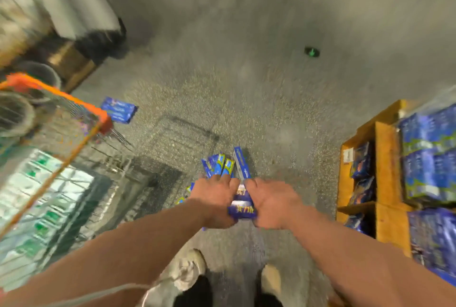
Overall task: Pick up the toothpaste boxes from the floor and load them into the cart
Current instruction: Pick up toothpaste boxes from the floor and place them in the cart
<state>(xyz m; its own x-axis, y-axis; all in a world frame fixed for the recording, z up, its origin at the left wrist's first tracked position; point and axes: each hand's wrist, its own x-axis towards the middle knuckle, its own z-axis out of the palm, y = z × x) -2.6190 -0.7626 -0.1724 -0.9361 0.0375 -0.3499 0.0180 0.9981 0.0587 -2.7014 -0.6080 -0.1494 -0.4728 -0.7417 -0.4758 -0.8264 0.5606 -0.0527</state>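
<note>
1. Toothpaste boxes (242, 209), a blue bundle, are clamped between our two hands above the floor (259, 99), with some ends fanning forward.
2. Our left hand (214, 195) curls round the bundle's left side, and our right hand (271, 202) grips its right side.
3. Another blue box (119, 110) lies on the floor just beside the cart (74, 102).
4. The cart stands at our left, and a wooden shelf (385, 158) of blue packs at our right.

You stand on a grey, speckled floor (246, 72). One blue toothpaste box (119, 110) lies flat on it at the left middle of the frame, near the cart (61, 99) with the orange rim. A small dark round thing (312, 52) sits at the upper right. Your shoes (190, 269) are at the bottom.
</note>
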